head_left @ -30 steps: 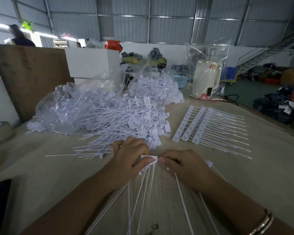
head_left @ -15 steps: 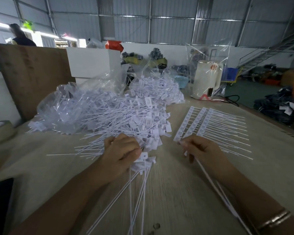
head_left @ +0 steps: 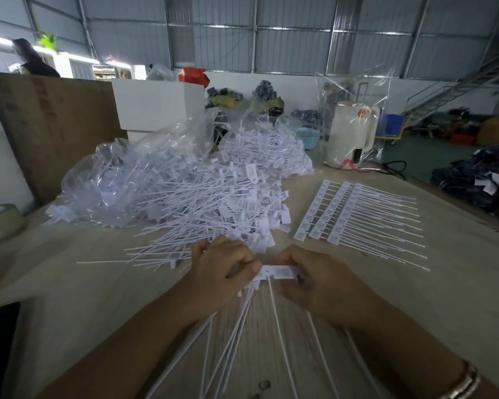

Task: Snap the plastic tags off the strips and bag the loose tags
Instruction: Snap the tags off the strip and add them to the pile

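Left hand (head_left: 224,276) and right hand (head_left: 317,280) near centre over desk (head_left: 444,298), fingers curled, clamped on tag strip (head_left: 277,272) between them. Loose tags pile (head_left: 213,208) just beyond. Intact strips (head_left: 355,211) far right.

Tag heads under left hand (head_left: 222,272) hidden by curled fingers, count unreadable. Right hand (head_left: 314,280) motion-blurred, covers the strip's right end. Tag tails (head_left: 283,341) cut off at bottom edge. Print on tag labels (head_left: 281,272) too small to read.
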The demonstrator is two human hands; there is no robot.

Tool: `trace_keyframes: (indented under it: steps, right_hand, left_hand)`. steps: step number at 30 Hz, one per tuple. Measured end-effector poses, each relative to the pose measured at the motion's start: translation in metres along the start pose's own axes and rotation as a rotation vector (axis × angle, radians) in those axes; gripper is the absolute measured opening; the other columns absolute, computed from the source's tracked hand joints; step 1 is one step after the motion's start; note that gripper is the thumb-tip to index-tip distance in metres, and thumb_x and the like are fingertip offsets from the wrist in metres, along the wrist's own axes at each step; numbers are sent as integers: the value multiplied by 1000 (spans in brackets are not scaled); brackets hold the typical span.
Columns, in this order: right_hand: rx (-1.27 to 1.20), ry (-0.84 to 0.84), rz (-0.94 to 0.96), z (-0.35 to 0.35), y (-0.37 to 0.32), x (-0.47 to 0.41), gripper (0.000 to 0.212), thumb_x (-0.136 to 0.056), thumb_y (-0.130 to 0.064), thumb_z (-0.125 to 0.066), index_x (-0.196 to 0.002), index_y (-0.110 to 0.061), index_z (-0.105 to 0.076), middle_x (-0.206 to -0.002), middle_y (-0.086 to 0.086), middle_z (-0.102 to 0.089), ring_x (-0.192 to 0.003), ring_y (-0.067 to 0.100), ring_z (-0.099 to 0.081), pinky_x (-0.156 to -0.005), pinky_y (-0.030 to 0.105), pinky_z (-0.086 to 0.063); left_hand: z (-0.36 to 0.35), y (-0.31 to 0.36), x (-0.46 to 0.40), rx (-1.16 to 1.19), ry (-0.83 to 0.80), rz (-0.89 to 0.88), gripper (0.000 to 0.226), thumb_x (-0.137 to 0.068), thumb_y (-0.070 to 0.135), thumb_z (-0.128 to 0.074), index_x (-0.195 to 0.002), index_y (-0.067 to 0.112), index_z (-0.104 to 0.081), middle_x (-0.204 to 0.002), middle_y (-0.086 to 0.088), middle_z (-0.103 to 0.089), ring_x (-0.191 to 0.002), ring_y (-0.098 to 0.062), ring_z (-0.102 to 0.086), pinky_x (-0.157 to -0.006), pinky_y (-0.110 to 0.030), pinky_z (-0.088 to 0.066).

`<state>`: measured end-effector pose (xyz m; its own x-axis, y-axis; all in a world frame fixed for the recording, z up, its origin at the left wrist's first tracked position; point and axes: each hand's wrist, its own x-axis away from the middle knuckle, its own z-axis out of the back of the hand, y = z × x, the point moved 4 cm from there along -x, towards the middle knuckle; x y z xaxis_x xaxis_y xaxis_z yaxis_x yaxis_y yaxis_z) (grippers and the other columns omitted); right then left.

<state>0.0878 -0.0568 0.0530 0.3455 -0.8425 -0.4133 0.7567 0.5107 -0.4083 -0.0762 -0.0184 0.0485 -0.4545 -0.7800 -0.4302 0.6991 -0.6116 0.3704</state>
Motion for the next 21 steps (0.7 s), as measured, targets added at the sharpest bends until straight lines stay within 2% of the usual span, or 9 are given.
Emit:
trace_keyframes:
  steps: [2, 4, 7, 10, 12, 14, 17, 19, 21]
  right_hand:
    - [90, -28, 15, -1, 2, 1, 11, -85, -42, -60, -87, -35, -53, -74, -17, -54, -66, -4, -49, -57, 14, -33]
    - [110, -20, 10, -2, 3, -1, 7, -87, -43, -58, -89, -36, -59, -72, -19, -55, -64, -9, -48, -56, 11, -32]
    - [81, -46, 2, -1, 5, -4, 24, -89, -50, -51, -101, -36, -67, -74, -20, -59, -62, -10, -50, -57, 10, -33]
    - [-26, -104, -32, -4, 5, -2, 53, -82, -64, -36, -111, -33, -67, -86, -17, -69, -69, -8, -55, -64, 15, -41]
    - [-90, -127, -60, -4, 6, -2, 56, -80, -65, -34, -105, -30, -70, -73, -19, -66, -65, -5, -57, -64, 19, -44]
    - [-201, -118, -123, -3, 9, -3, 45, -83, -59, -41, -84, -28, -73, -61, -20, -62, -56, -1, -56, -61, 21, -44]
    - [-345, -130, -154, -3, 8, -3, 39, -94, -31, -49, -58, -36, -65, -57, -17, -63, -49, -2, -52, -55, 16, -43]
    - [-374, -104, -177, 3, 7, -3, 43, -95, -25, -49, -59, -40, -67, -59, -12, -65, -50, -2, -53, -56, 13, -43]
    - [-459, 40, -302, 19, 21, 0, 36, -96, -28, -46, -72, -37, -71, -60, -5, -65, -52, 3, -54, -56, 14, -44]
  left_hand:
    - [-1, -2, 2, 14, 6, -33, 34, -78, 56, -35, -69, 26, -48, -71, 12, -51, -84, 1, -43, -90, -32, -23]
    - [-3, -2, 4, 34, -6, -71, 43, -75, 66, -32, -69, 26, -49, -72, 9, -53, -83, 0, -44, -87, -31, -22]
    - [0, -2, 2, 50, 2, -123, 54, -74, 68, -29, -73, 20, -56, -75, 10, -54, -85, 1, -43, -84, -32, -23]
    - [3, 0, 2, 73, 11, -184, 51, -79, 61, -34, -73, 16, -57, -74, 9, -52, -84, -2, -42, -83, -37, -28]
    - [5, 2, 3, 91, 1, -199, 47, -81, 57, -36, -72, 16, -56, -73, 10, -50, -83, -3, -43, -83, -39, -31]
    - [8, 3, 2, 76, -5, -218, 43, -82, 55, -36, -72, 17, -54, -74, 10, -49, -83, -3, -42, -83, -38, -30]
    - [8, 7, 2, 27, -11, -253, 41, -83, 53, -35, -73, 18, -53, -76, 10, -49, -84, -4, -42, -83, -36, -26]
    - [10, 6, 3, 63, -12, -259, 39, -84, 50, -35, -72, 17, -53, -75, 9, -51, -84, -3, -42, -82, -34, -25]
    - [15, -4, 4, 132, 11, -253, 38, -85, 46, -39, -69, 14, -53, -73, 7, -53, -83, -3, -44, -81, -35, -26]
